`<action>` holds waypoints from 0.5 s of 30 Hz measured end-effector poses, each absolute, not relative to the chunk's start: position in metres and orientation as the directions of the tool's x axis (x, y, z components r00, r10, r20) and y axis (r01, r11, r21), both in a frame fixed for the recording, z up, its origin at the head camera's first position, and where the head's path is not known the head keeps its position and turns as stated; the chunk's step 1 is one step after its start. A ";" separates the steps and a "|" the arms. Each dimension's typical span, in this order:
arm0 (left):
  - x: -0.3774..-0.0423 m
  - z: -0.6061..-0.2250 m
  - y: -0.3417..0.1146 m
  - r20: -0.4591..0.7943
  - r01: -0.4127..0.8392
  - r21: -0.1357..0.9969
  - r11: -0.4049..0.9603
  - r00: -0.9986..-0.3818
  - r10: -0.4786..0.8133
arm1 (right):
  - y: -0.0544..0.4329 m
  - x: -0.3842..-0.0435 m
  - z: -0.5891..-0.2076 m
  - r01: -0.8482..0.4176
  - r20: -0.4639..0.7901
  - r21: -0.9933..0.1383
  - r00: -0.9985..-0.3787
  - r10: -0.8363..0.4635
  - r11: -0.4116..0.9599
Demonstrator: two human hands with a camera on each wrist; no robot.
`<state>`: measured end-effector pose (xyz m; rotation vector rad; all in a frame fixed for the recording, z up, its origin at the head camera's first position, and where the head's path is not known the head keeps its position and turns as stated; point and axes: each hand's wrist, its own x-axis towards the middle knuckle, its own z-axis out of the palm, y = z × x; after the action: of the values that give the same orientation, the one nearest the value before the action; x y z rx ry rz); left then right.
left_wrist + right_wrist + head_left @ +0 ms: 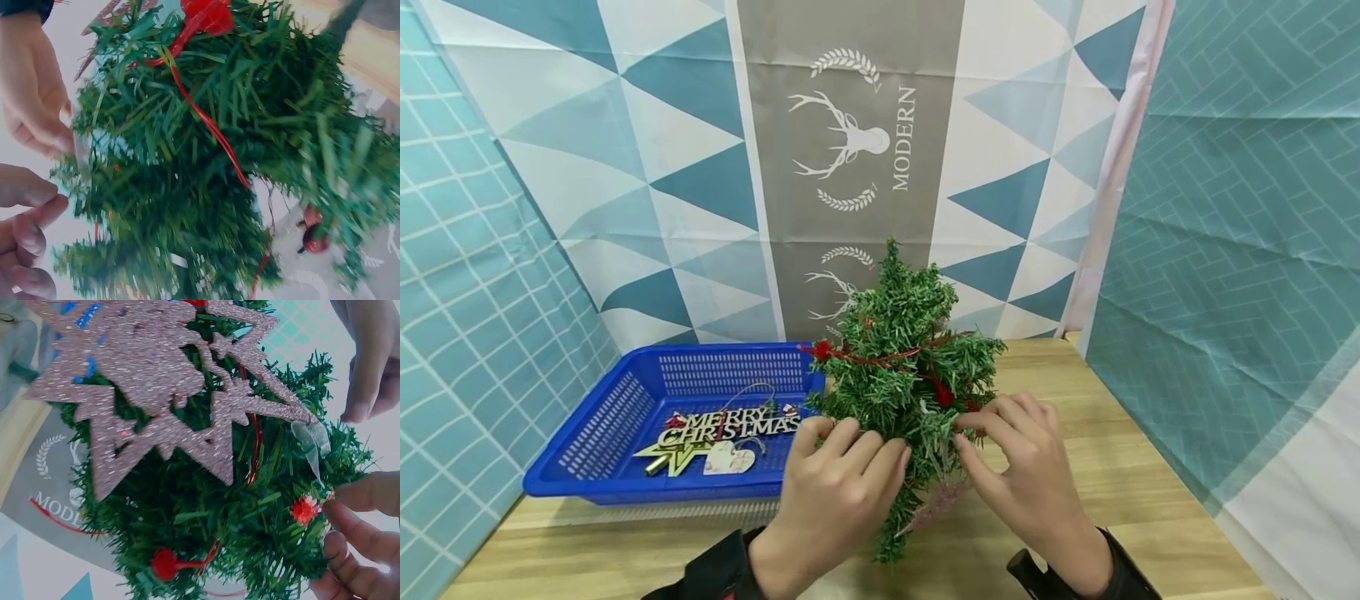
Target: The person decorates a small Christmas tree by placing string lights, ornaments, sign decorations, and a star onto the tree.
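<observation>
A small green artificial Christmas tree with red-beaded wire garland lies between my hands. My right hand pinches the end of a translucent ribbon at a branch beside a red-and-white flower. That ribbon hangs from a corner of a pink glitter star ornament, whose edge shows below the branches in the head view. My left hand is at the tree's near left side, fingers curled, with thumb and finger meeting by the twigs. I cannot tell whether anything thin lies between them.
Left of the tree stands a blue plastic basket. In it lie a Merry Christmas sign, a gold star and a pale heart-shaped tag. A patterned curtain hangs behind the wooden table.
</observation>
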<state>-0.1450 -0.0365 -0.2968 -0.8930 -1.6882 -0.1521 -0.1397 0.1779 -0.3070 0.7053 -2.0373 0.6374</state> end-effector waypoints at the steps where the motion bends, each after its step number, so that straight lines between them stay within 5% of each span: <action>1: -0.145 -0.297 -0.041 0.887 0.628 -0.338 0.701 -0.035 0.460 | 0.179 -0.140 -0.308 -0.687 0.862 -0.183 -0.456 -0.221 0.704; 11: -0.148 -0.300 -0.090 0.917 0.613 -0.269 0.743 -0.073 0.392 | 0.204 -0.149 -0.335 -0.701 0.932 -0.225 -0.357 -0.061 0.677; 15: -0.153 -0.301 -0.114 0.926 0.588 -0.252 0.769 -0.084 0.368 | 0.214 -0.152 -0.345 -0.678 0.927 -0.237 -0.372 -0.046 0.696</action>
<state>-0.1535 -0.1138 -0.3010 -0.7609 -1.6989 -0.2156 -0.1523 0.2135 -0.3455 0.5679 -1.8498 0.7480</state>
